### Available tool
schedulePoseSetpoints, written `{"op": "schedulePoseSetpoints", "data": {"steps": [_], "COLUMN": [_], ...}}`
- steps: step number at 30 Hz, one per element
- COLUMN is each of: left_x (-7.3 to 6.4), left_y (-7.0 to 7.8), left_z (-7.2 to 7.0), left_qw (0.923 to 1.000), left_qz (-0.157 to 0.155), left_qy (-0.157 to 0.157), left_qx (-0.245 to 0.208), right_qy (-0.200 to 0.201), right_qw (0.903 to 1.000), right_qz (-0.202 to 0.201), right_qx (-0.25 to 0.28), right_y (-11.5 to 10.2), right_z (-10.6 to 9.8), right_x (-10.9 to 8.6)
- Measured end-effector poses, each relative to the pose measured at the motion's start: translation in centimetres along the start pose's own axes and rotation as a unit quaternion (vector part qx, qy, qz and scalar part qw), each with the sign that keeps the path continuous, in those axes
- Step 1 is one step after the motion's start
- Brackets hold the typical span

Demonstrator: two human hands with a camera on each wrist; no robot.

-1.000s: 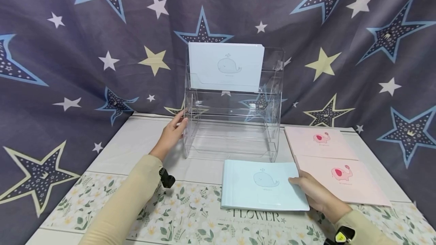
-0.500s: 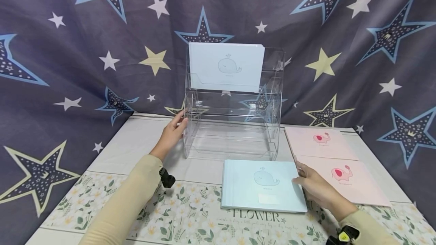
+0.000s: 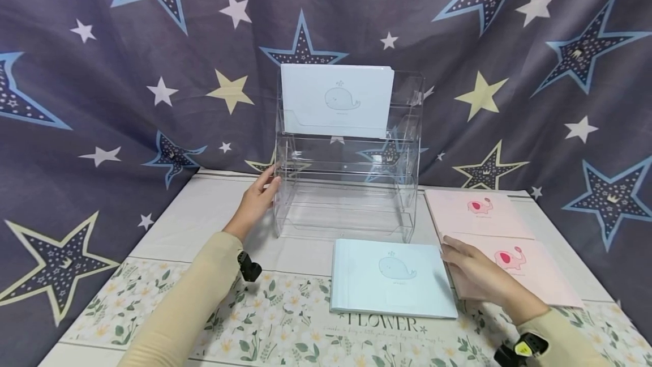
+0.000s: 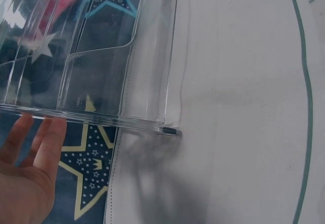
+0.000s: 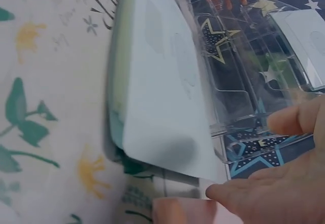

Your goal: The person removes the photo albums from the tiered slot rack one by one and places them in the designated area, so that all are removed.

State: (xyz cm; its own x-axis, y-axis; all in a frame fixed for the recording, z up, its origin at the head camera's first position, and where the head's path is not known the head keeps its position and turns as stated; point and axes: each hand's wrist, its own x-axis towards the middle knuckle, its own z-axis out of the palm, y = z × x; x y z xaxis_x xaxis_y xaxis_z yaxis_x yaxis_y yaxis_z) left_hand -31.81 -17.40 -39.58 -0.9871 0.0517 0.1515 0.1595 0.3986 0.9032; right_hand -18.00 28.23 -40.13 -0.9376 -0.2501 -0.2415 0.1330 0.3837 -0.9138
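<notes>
A clear acrylic tiered display rack [image 3: 346, 222] stands on the table. Fingertips of my left hand [image 3: 257, 200] rest against its left side, the fingers nearly straight in the left wrist view, where the rack's side panel [image 4: 96, 82] shows close up. In front of the rack lies a stack of light-blue whale booklets [image 3: 392, 299]. My right hand [image 3: 481, 276] is just beside the stack's right edge, holding nothing, its thumb apart from the fingers in the right wrist view. The top booklet [image 5: 162, 107] tilts past that hand there.
A pale whale booklet [image 3: 338, 120] stands in the rack's top tier. Two pink elephant booklets [image 3: 499, 208] lie on the right, partly under my right hand in the head view. A floral runner [image 3: 285, 321] crosses the table's front; a starry curtain [image 3: 204, 16] hangs behind.
My right hand has let go of the light-blue stack and moved a little right. The stack lies flat where it was. My left hand stays at the rack's side.
</notes>
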Motion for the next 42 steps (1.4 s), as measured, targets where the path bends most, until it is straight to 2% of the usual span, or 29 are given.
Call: {"op": "schedulePoseSetpoints", "data": {"steps": [5,11,16,24,29,42], "left_x": [0.1,0.1,0.1,0.3,0.3,0.1], "left_y": [0.0,-0.1,-0.1,-0.3,-0.3,-0.1], "left_z": [0.0,0.1,0.0,0.1,0.3,0.1], "left_qw": [1.0,1.0,1.0,1.0,1.0,1.0], "left_qz": [-0.003,-0.001,-0.003,-0.002,0.001,0.003], "left_qy": [0.0,-0.001,-0.004,0.0,0.002,0.004], "left_qx": [-0.001,0.003,0.004,0.001,0.0,-0.006], "right_qy": [0.0,0.048,0.07,0.077,0.093,0.12], "right_qw": [0.9984,0.9904,0.9832,0.9704,0.9637,0.9559], "right_qz": [-0.052,-0.123,-0.167,-0.228,-0.25,-0.265], "right_qx": [-0.023,-0.041,-0.021,-0.018,-0.001,0.041], "right_y": [-0.7,-2.1,-4.1,-7.9,-10.3,-16.6], "right_z": [-0.6,-0.7,-1.0,-1.1,-1.1,-1.7], "right_x": [0.0,0.5,1.3,3.5,5.4,10.4]}}
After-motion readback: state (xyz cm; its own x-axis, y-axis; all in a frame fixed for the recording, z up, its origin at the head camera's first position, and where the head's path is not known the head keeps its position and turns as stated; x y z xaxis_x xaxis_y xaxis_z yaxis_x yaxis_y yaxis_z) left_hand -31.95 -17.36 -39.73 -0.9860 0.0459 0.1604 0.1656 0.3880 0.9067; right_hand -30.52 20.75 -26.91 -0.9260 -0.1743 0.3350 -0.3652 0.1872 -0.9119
